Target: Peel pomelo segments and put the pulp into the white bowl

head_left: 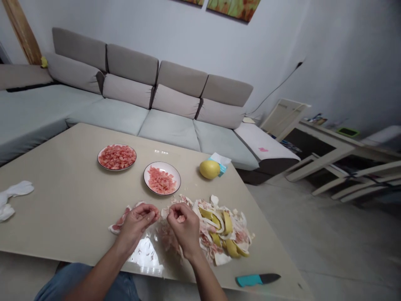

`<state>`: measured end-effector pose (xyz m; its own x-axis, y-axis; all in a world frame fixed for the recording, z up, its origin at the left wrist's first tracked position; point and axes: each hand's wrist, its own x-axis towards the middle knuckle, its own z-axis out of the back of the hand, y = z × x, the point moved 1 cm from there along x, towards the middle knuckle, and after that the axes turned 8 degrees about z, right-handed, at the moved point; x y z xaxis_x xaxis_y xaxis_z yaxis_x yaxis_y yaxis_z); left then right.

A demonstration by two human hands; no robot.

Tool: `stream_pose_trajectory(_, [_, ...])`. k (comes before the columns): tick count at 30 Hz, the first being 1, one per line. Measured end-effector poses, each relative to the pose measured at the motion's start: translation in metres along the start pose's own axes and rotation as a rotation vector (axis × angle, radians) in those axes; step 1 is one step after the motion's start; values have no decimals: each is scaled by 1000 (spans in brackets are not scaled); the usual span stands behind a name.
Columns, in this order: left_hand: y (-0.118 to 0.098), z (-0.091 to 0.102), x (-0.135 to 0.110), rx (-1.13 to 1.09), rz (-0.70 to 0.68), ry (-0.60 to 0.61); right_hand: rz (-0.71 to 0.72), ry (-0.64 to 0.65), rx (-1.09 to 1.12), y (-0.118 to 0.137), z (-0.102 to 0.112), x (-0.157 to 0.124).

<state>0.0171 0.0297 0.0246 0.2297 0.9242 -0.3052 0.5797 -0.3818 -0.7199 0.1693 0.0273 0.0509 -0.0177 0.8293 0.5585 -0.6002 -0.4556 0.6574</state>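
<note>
Both hands are raised over the near part of the table, close together with fingertips facing each other. My left hand [138, 225] is closed in a pinch; what it grips is too small to make out. In the curled fingers of my right hand [186, 230] a bit of pink pomelo flesh [181, 218] shows. Partly behind my left hand lie pomelo segments [119, 221] with pale membrane. A heap of pomelo peel and membrane [227, 225] spreads beside and behind my right hand. Beyond the hands, a white plate [171, 167] holds pink pomelo pieces [161, 180].
A fuller plate [100, 164] of pink pieces stands farther left. At the back right, a whole yellow pomelo [209, 169] sits against a tissue pack [222, 163]. A teal-handled knife [258, 279] lies near the front edge. Crumpled white tissue [14, 198] is far left.
</note>
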Motion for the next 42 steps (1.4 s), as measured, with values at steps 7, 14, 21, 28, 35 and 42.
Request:
stream_pose_trajectory(7, [-2,2,0,-283,228,176,-9,64,109,-2,19,4])
stream_pose_trajectory(14, [2,7,2,-351,265,193,-47,133,175,1,23,0])
stream_pose_trajectory(21, [2,9,2,-421,296,181,17,180,9,-32,24,-12])
stream_pose_trajectory(28, [7,11,7,-366,296,130,13,152,-303,-70,37,-39])
stream_pose_trajectory(35, [24,25,22,-103,162,-118,76,50,-342,-92,55,-67])
stream_pose_trajectory(42, [5,9,62,234,6,-195,96,-70,-389,-89,64,-102])
